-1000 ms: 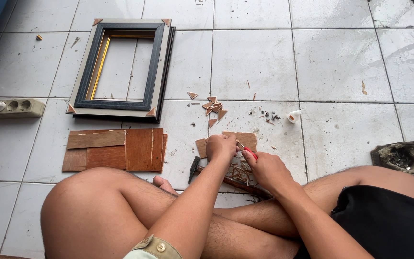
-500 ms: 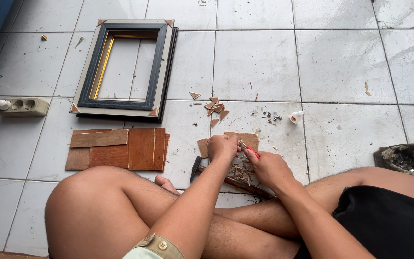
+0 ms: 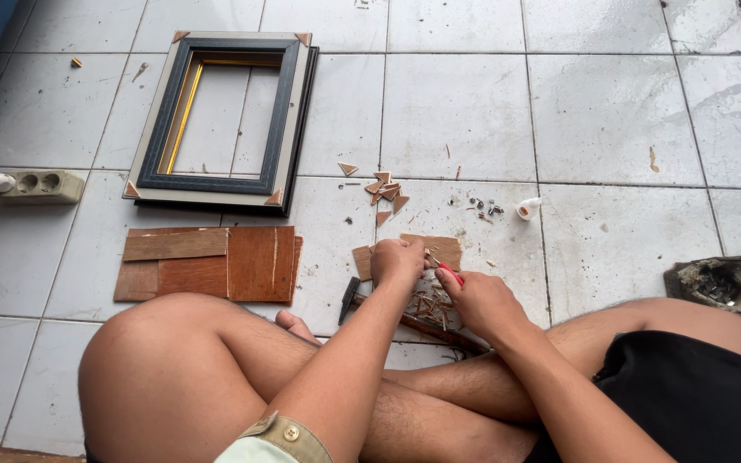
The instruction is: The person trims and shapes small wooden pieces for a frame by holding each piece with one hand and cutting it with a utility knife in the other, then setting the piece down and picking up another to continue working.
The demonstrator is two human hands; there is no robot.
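Head view: white tiled floor [image 3: 473, 111], grey grout lines, smudged and wet-looking in places. Person sits cross-legged on it, bare knees at the bottom of frame, black shorts at right.

Left hand [image 3: 398, 260] closed in a fist over a small wood piece [image 3: 439, 249] lying on the tile just ahead of the shins; what the fingers pinch is hidden. Right hand [image 3: 480, 300] closed around a red-handled tool [image 3: 450, 273], its tip meeting the left hand. Under both hands, a heap of nails [image 3: 429, 306] and a hammer [image 3: 349, 298], its head on the floor beside the left wrist.

Left of the hands: flat wood boards [image 3: 216, 264], near the left knee. Beyond them a dark picture frame [image 3: 225, 120] with a gold inner edge and wooden corner pieces, lying flat. Far left, a power strip [image 3: 32, 186] with one plug in. Ahead of the hands, scattered triangular wood chips [image 3: 383, 187], small screws [image 3: 482, 207], a small white bottle [image 3: 527, 207]. Right edge: a dark box [image 3: 722, 285] with metal bits, close to the right knee. Nothing lies between the hands and the frame but the chips.
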